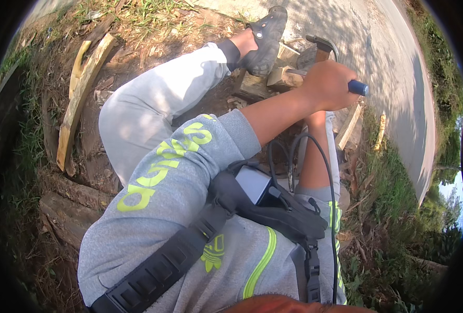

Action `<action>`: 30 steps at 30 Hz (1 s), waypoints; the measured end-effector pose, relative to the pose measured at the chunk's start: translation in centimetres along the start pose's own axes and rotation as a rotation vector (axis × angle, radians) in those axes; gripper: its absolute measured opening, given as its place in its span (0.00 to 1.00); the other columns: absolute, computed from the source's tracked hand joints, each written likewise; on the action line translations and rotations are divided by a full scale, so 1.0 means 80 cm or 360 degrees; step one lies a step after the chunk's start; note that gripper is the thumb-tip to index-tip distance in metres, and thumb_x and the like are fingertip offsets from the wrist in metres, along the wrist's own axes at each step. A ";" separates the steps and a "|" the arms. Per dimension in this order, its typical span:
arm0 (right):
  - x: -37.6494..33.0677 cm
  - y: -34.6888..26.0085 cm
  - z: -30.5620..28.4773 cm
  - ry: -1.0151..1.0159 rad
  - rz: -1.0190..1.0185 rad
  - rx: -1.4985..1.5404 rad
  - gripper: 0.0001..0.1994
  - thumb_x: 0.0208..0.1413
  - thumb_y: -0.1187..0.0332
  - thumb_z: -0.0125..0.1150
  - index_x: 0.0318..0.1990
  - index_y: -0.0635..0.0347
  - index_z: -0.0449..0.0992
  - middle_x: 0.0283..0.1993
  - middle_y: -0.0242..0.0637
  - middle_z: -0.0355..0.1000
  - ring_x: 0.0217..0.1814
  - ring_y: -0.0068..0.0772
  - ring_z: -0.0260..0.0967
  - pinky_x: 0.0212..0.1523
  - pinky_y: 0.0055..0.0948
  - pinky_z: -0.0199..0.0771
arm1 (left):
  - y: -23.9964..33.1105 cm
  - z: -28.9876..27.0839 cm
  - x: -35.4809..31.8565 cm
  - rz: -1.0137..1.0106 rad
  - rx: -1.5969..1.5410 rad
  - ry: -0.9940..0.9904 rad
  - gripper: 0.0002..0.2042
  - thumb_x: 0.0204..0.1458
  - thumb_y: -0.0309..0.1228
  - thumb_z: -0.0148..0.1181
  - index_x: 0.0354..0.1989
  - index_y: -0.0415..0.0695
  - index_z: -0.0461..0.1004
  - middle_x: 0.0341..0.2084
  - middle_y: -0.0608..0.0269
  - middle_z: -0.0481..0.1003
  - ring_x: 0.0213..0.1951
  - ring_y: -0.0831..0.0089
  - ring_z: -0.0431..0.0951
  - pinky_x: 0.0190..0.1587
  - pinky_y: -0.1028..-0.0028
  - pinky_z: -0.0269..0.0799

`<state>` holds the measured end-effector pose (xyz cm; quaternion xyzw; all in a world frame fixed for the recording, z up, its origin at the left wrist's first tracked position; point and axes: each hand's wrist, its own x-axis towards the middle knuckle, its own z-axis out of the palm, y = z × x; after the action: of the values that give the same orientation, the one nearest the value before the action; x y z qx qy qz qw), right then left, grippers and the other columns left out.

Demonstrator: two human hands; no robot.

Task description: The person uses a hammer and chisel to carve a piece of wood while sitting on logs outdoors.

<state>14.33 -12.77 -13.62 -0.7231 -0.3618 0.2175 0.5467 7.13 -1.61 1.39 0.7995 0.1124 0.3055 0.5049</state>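
Observation:
My left arm reaches across to the right. Its hand [329, 86] is closed in a fist around a blue-handled tool [358, 88], whose handle end sticks out on the right. A thin metal shaft shows on the fist's other side, by a cut wooden block [283, 79]; whether they touch, I cannot tell. My right forearm [314, 161] runs up behind the left one, and its hand is hidden. Just beyond the fist stands a brown wooden piece [323, 53] with a dark, curved metal part [320, 41]; its kind is unclear.
My shoe [267, 41] rests beside the wood blocks. Long split wood strips [83, 104] lie at left, logs [70, 208] below them. A pale stick [349, 125] lies at right. A paved road [398, 99] runs along the right. A cable [323, 148] hangs from the pouch [289, 216] on my chest.

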 end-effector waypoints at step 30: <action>0.054 -0.011 -0.043 -0.0051 -0.0004 0.0044 0.20 0.68 0.66 0.65 0.61 0.60 0.68 0.46 0.35 0.71 0.43 0.27 0.64 0.44 0.33 0.66 | -0.019 0.020 0.018 0.0002 -0.0091 0.0295 0.12 0.49 0.43 0.67 0.26 0.48 0.83 0.23 0.54 0.81 0.30 0.51 0.82 0.34 0.58 0.78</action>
<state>19.31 -11.51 -11.38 -0.7115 -0.3684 0.2333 0.5511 9.42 -1.43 0.12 0.7530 0.1494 0.3816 0.5148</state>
